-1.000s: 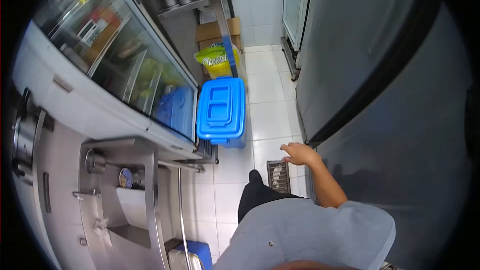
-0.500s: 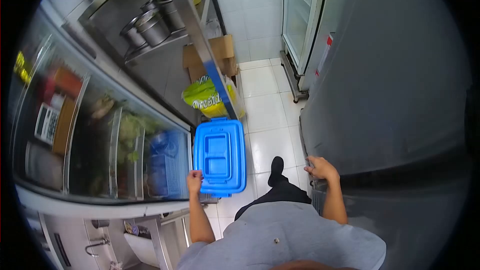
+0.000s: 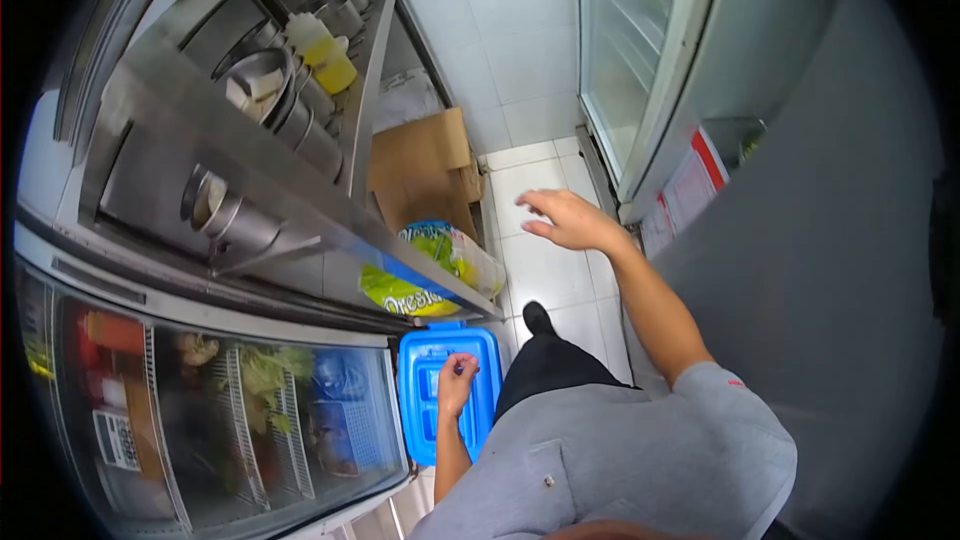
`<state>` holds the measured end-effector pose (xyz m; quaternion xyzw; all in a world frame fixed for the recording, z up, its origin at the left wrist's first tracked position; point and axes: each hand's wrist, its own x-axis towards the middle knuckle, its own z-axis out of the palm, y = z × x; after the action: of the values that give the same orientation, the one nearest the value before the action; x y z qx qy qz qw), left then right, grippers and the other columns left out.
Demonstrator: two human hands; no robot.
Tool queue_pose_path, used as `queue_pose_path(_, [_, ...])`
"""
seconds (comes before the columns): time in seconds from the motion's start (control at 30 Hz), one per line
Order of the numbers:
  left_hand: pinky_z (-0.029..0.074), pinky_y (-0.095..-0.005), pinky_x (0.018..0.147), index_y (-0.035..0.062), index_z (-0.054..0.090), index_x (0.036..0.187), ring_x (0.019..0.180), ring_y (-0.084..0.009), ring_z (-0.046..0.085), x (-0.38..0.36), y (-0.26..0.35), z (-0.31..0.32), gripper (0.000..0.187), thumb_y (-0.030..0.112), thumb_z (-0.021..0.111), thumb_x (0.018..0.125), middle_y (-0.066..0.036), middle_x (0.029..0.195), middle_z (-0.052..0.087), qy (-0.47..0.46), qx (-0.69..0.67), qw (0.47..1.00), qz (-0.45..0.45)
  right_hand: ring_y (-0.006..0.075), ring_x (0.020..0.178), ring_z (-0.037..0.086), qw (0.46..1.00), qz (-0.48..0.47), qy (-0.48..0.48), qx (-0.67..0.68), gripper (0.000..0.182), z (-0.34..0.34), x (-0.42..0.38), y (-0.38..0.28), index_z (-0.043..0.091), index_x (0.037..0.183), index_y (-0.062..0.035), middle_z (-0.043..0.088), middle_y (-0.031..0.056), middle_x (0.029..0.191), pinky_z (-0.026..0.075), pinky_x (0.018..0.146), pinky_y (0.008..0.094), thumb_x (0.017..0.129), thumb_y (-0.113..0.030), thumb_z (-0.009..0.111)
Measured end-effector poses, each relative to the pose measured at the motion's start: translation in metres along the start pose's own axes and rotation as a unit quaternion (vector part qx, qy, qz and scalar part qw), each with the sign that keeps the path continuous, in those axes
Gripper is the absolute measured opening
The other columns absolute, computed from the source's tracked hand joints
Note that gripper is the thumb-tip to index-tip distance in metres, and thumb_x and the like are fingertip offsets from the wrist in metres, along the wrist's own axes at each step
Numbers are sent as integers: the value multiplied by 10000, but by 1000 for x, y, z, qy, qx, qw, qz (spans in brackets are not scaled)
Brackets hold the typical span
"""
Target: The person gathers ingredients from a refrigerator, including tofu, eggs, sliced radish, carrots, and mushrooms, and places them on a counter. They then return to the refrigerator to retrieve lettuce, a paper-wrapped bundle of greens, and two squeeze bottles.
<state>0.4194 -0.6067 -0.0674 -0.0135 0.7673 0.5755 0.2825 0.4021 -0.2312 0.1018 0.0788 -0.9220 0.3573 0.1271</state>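
The left hand (image 3: 457, 377) is lowest in view, held in front of the grey shirt with its fingers curled loosely inward and the thumb meeting them; whether anything is pinched there cannot be told. It hangs over the blue box (image 3: 440, 395), which sits on the white tiled floor (image 3: 545, 275) against the glass-fronted chiller (image 3: 230, 420) (greens and packets show behind its door). Whether the hand touches the lid cannot be told. A black shoe (image 3: 538, 318) shows on the floor just beside the box.

Farther out, the right hand (image 3: 565, 220) is stretched forward at the end of a bare arm, palm down, fingers spread and empty, touching nothing. It hovers above the floor, near the grey door (image 3: 800, 270) on the right.

Above the box, a yellow and green bag (image 3: 425, 275) pokes out under a steel shelf (image 3: 300, 210). Beyond it stands a cardboard box (image 3: 425, 170). Metal pots (image 3: 265, 90) and a yellow bottle (image 3: 325, 50) sit on the shelves above. At the far right stands a glass-door fridge (image 3: 640, 50).
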Motion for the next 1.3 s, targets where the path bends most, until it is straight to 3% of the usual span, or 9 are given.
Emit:
queue_pose_path(0.2, [473,-249,776,19,610,1042,851,-104,597,87,126,49,178,117,662,904,-28,920,647,-62,-38,987,143,360,858,628,994,-87,36,55,300,-34,168,20,551,1087,-18,647,184,924,493,766,439,866,-210,612])
queue_pose_path(0.37, [469,-257,845,9,608,1057,932,-112,598,130,224,64,177,98,647,910,-48,998,667,-100,-62,983,139,336,827,630,986,-118,50,109,314,-55,284,53,549,1113,-13,642,172,897,492,740,417,849,-167,623])
queue_pose_path(0.6, [484,-279,864,-1,605,1075,959,-137,614,179,285,59,213,115,657,905,-78,1026,674,-16,-57,980,192,370,877,620,950,-194,206,131,366,-65,446,76,535,1164,-24,633,195,917,493,777,438,828,-133,630])
queue_pose_path(0.77, [471,-320,923,-5,584,1096,1023,-192,623,209,336,65,229,97,645,901,-124,1079,660,82,-65,982,155,423,1025,582,960,-202,167,96,496,-54,532,92,506,1208,-102,558,209,1163,482,854,476,779,-208,731])
queue_pose_path(0.93, [479,-333,911,-5,586,1104,1028,-203,609,244,404,70,252,107,654,889,-129,1117,627,151,-18,969,195,389,1002,598,949,-262,119,129,437,-66,562,106,543,1062,-51,622,163,1060,493,820,432,738,-223,781])
queue_pose_path(1.0, [480,-337,910,-5,577,1126,1034,-211,605,261,436,68,283,92,661,873,-146,1134,615,161,86,937,297,383,960,614,954,-270,81,101,412,-85,559,112,559,1002,-30,639,153,958,492,777,426,719,-217,792])
queue_pose_path(1.07, [482,-342,912,-1,572,1144,1046,-225,601,272,464,72,331,77,686,843,-160,1161,600,169,82,936,298,422,918,594,946,-292,61,130,405,-103,552,124,554,984,-64,617,189,946,479,768,473,717,-262,784])
queue_pose_path(1.13, [487,-345,880,-2,586,1120,1014,-283,609,281,489,83,362,56,732,794,-175,1129,613,248,146,874,391,411,904,598,921,-349,59,160,408,-120,541,138,565,941,-49,626,178,934,491,813,462,696,-275,800])
queue_pose_path(1.3, [455,-471,950,43,386,1363,1194,-469,500,306,501,99,803,163,839,710,-358,1331,426,356,178,798,453,337,829,626,910,-364,-34,194,435,-163,516,170,584,863,-20,625,120,852,491,909,428,605,-235,861])
